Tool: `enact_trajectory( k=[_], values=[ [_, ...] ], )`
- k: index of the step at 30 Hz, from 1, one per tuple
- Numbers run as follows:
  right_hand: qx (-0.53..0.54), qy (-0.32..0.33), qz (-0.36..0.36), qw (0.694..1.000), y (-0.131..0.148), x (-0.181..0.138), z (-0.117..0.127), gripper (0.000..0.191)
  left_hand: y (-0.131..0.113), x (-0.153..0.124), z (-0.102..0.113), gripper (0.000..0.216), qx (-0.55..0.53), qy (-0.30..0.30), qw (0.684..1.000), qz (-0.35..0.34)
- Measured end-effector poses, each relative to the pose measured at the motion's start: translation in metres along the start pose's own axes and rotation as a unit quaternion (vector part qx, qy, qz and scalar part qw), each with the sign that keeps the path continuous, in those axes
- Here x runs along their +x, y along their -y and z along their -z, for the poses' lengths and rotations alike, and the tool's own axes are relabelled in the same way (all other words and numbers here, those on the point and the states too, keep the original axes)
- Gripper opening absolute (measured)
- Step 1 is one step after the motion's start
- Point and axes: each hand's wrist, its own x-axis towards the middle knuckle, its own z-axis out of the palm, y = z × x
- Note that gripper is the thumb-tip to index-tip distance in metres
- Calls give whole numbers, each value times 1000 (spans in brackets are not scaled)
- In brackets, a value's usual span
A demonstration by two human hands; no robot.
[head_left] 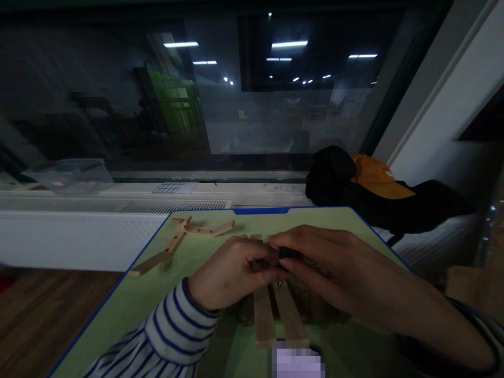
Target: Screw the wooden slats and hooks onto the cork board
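My right hand (334, 262) pinches a small black piece (285, 254) between thumb and fingertips. Close against it is my left hand (236, 270), its thumb and forefinger closed over the wooden strips; what they grip is hidden. Two flat wooden strips, a left strip (263, 320) and a right strip (291, 320), run toward me from beneath my fingers. A tiny shiny metal bit (280, 282) shows just below my fingertips. Under my right hand lies a brownish, glossy item (311, 299), mostly covered, whose kind I cannot make out.
A joined wooden frame with holes (173, 241) lies at the green board's (212, 325) far left. A pixelated pale item (298, 362) is at the near edge. Along the windowsill are a clear plastic box (74, 176), dark clothing (331, 176) and an orange cap (380, 176).
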Motion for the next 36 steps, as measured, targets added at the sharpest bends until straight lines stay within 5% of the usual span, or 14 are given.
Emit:
enact_trajectory(
  k=[12,19,29,36],
  values=[
    [-33,5,-17,999,0,2,-2,13,3,0,0,23,-3,30,999,-14],
    [-37,-2,-17,999,-1,1,-1,12,1,0,-2,16,0,-5,1000,0],
    [-4,-12,-2,1000,1,0,-2,29,0,2,0,19,12,-16,1000,-14],
    [-10,14,-13,1000,0,-1,-1,23,2,0,1,23,9,17,1000,-22]
  ],
)
